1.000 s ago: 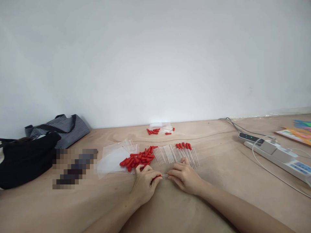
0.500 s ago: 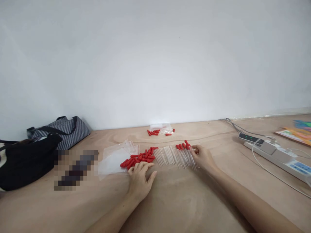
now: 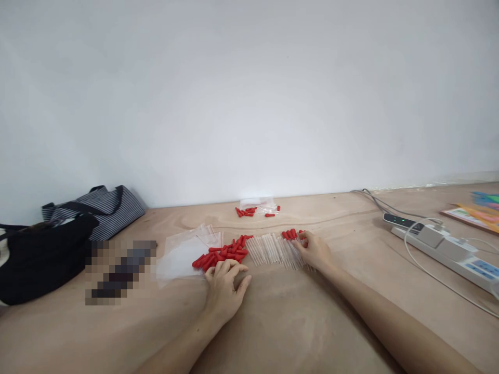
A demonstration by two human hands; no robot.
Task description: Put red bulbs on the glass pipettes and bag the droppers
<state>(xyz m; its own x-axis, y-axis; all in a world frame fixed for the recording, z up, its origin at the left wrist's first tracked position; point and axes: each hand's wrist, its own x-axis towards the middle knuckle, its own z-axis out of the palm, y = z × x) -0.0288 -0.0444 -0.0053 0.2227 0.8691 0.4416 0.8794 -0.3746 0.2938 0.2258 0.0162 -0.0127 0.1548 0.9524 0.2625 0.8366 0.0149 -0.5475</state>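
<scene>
We see tubes (image 3: 267,250) rowed, presumably for access; left hand (image 3: 226,284), fingers parted, by bulbs (image 3: 233,254); right hand (image 3: 316,253) beside tubes, grip unclear.

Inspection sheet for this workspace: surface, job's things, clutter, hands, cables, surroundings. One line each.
Surface: wooden tabletop.
Job's things: red pieces piled; thin clear tubes in a row, some with red far ends.
Clutter: plastic bags, striped bag, black bag.
Hands: left hand at the pile's near edge, nothing seen held; right hand at the red-ended tubes, grip unclear.
Cables: white cable beside power strip; grey cable near the wall.
Surroundings: pale wall behind.
</scene>
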